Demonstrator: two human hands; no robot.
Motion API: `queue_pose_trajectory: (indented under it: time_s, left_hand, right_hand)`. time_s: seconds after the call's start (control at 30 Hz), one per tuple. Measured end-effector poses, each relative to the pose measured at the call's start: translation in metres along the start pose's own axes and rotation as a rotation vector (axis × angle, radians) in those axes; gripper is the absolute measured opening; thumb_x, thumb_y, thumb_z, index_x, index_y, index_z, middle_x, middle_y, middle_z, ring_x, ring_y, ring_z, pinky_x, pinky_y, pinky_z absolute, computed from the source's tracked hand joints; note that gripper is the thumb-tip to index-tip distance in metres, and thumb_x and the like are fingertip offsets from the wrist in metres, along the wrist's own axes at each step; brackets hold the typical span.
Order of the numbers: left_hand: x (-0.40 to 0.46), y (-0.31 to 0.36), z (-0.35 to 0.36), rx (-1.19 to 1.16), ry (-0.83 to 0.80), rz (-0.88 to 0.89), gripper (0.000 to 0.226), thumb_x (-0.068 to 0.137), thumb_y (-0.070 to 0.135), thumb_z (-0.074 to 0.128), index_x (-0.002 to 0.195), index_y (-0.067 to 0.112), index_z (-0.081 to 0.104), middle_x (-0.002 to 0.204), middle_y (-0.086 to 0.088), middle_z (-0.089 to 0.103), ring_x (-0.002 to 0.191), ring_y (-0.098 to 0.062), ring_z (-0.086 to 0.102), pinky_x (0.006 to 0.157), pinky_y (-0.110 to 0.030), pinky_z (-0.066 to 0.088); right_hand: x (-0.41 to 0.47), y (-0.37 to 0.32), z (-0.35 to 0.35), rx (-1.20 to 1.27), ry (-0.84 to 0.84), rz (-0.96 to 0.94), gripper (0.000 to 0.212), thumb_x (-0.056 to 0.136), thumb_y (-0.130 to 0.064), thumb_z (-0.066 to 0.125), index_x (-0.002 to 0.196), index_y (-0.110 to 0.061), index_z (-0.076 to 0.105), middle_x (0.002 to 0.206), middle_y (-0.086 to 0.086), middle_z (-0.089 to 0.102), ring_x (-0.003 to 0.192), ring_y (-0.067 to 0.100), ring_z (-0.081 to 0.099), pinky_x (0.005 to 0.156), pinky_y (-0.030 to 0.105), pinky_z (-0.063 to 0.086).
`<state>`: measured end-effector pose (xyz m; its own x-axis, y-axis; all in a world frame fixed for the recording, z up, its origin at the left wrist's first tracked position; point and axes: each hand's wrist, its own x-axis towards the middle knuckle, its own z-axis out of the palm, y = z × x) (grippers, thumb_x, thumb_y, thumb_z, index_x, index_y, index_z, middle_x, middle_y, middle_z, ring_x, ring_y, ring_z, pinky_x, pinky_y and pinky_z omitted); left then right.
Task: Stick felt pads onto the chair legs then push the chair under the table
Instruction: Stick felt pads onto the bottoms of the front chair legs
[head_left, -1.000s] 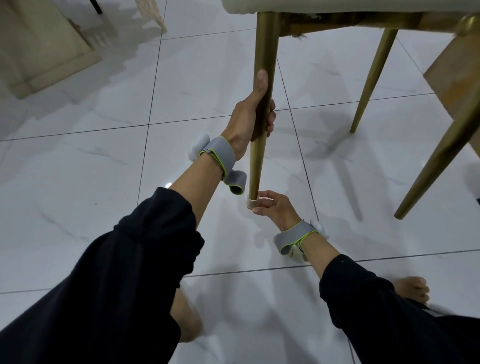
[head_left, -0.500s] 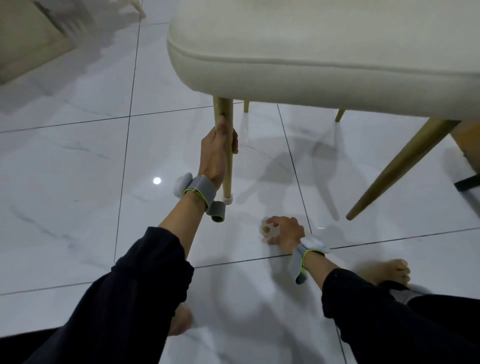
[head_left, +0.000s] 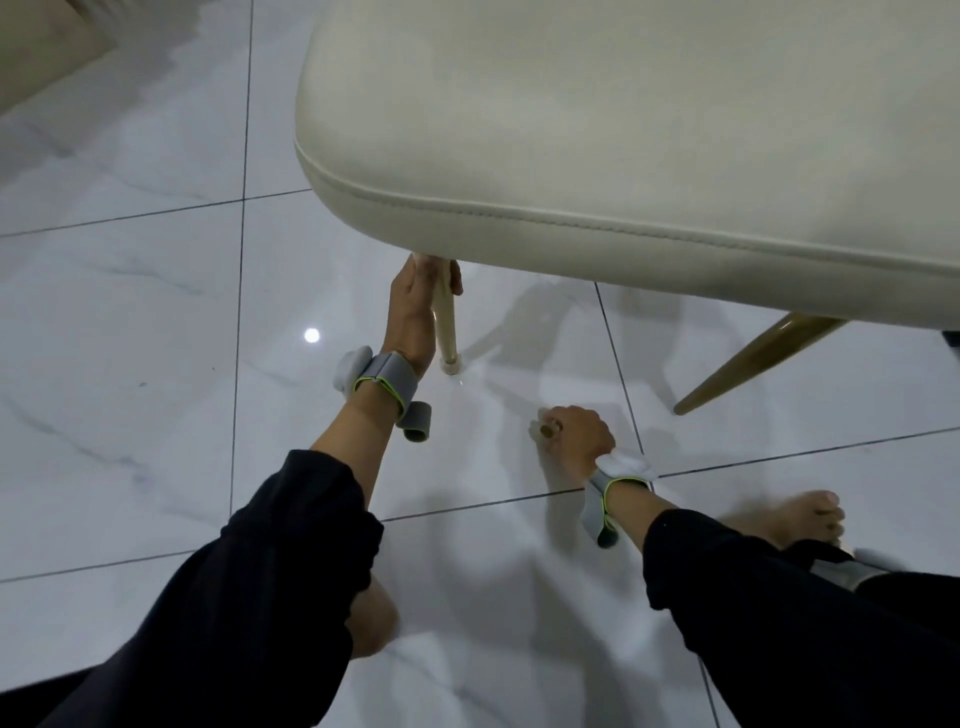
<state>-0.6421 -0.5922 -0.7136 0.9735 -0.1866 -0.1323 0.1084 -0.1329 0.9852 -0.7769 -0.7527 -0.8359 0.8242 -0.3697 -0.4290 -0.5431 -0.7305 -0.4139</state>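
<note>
The left hand (head_left: 415, 306) is wrapped around the upper part of a gold chair leg (head_left: 445, 332), fingers curled tight just under the seat, forearm reaching forward and up. The leg runs close to vertical, its foot pointing down at the floor, where a pale felt pad (head_left: 450, 367) caps its tip at the tile. The right hand (head_left: 574, 434) rests low on the tiled floor (head_left: 130, 312), knuckles up, fingers closed on a small item too blurred to name. Both wrists carry grey straps edged in green; no writing is legible on them. The cream chair seat (head_left: 623, 130) fills the upper right, and another gold leg (head_left: 753, 364) slants out beneath it.
</note>
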Motion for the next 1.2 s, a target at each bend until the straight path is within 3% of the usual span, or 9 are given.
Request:
queue_pose_trajectory:
  time_s: [0.07, 0.2, 0.43, 0.57, 0.7, 0.83, 0.97, 1.1, 1.2]
  left_hand:
    - [0.001, -0.003, -0.001, 0.020, 0.005, -0.007, 0.050, 0.088, 0.055, 0.032, 0.083, 0.010, 0.053, 0.083, -0.007, 0.057, 0.080, -0.019, 0.048, 0.082, -0.035, 0.037]
    - [-0.003, -0.004, 0.000, 0.030, 0.026, -0.045, 0.056, 0.083, 0.063, 0.031, 0.089, 0.012, 0.054, 0.089, -0.006, 0.057, 0.085, -0.017, 0.051, 0.086, -0.033, 0.040]
    - [-0.030, 0.022, 0.032, -0.004, 0.363, -0.308, 0.070, 0.091, 0.072, 0.023, 0.141, 0.028, 0.045, 0.141, -0.001, 0.053, 0.128, -0.029, 0.048, 0.109, -0.044, 0.035]
    - [-0.053, 0.037, 0.076, 0.071, 0.467, -0.385, 0.070, 0.090, 0.060, 0.045, 0.151, 0.031, 0.028, 0.149, -0.006, 0.048, 0.132, -0.034, 0.048, 0.112, -0.046, 0.034]
    - [-0.078, 0.057, 0.136, 0.291, 0.065, -0.419, 0.052, 0.095, 0.047, 0.052, 0.125, 0.006, 0.063, 0.132, -0.013, 0.062, 0.122, -0.035, 0.056, 0.106, -0.040, 0.042]
    - [-0.103, 0.072, 0.199, 0.215, -0.341, -0.167, 0.047, 0.092, 0.047, 0.061, 0.132, 0.020, 0.061, 0.137, 0.003, 0.060, 0.126, -0.013, 0.053, 0.103, -0.023, 0.038]
    - [-0.110, 0.069, 0.231, 0.188, -0.466, -0.124, 0.052, 0.096, 0.055, 0.049, 0.142, 0.032, 0.045, 0.142, 0.010, 0.052, 0.127, -0.010, 0.048, 0.099, -0.024, 0.032]
    - [-0.105, 0.071, 0.245, 0.038, -0.490, -0.195, 0.024, 0.095, 0.059, 0.039, 0.119, 0.054, 0.042, 0.117, 0.036, 0.049, 0.107, 0.011, 0.048, 0.097, -0.027, 0.027]
    - [-0.100, 0.068, 0.253, -0.021, -0.469, -0.196, 0.033, 0.100, 0.055, 0.037, 0.126, 0.037, 0.047, 0.133, 0.025, 0.048, 0.116, 0.001, 0.043, 0.102, -0.029, 0.028]
  right_hand:
    - [-0.001, 0.001, -0.006, 0.012, 0.134, -0.031, 0.011, 0.074, -0.024, 0.070, 0.078, -0.014, 0.069, 0.068, 0.001, 0.059, 0.073, 0.025, 0.065, 0.050, 0.019, 0.031]
    - [-0.003, 0.017, -0.023, 0.044, -0.158, -0.027, 0.028, 0.083, -0.024, 0.067, 0.109, -0.015, 0.062, 0.104, 0.011, 0.068, 0.099, 0.033, 0.061, 0.076, 0.034, 0.049]
    - [-0.042, 0.039, -0.071, 0.223, -0.041, 0.036, 0.024, 0.079, -0.023, 0.069, 0.101, -0.018, 0.061, 0.101, 0.010, 0.067, 0.092, 0.033, 0.063, 0.075, 0.035, 0.050]
    - [-0.070, 0.067, -0.100, 0.294, 0.042, 0.121, 0.024, 0.077, -0.022, 0.069, 0.099, -0.020, 0.061, 0.098, 0.006, 0.067, 0.090, 0.031, 0.063, 0.074, 0.033, 0.050]
    - [-0.078, 0.094, -0.113, 0.355, 0.103, 0.183, 0.023, 0.074, -0.027, 0.071, 0.095, -0.025, 0.062, 0.099, 0.005, 0.071, 0.090, 0.029, 0.067, 0.078, 0.034, 0.055]
    - [-0.073, 0.111, -0.121, 0.399, 0.194, 0.210, 0.022, 0.073, -0.028, 0.073, 0.093, -0.021, 0.065, 0.095, 0.001, 0.074, 0.087, 0.026, 0.068, 0.074, 0.029, 0.050]
    - [-0.067, 0.119, -0.113, 0.446, 0.226, 0.255, 0.021, 0.073, -0.031, 0.074, 0.090, -0.022, 0.066, 0.091, 0.000, 0.075, 0.086, 0.024, 0.069, 0.069, 0.025, 0.047]
    - [-0.055, 0.123, -0.099, 0.472, 0.214, 0.284, 0.022, 0.074, -0.033, 0.074, 0.092, -0.022, 0.067, 0.092, 0.000, 0.074, 0.090, 0.024, 0.067, 0.071, 0.026, 0.047]
    - [-0.052, 0.125, -0.083, 0.476, 0.151, 0.255, 0.023, 0.076, -0.030, 0.072, 0.096, -0.020, 0.066, 0.097, 0.003, 0.073, 0.094, 0.026, 0.065, 0.078, 0.033, 0.051]
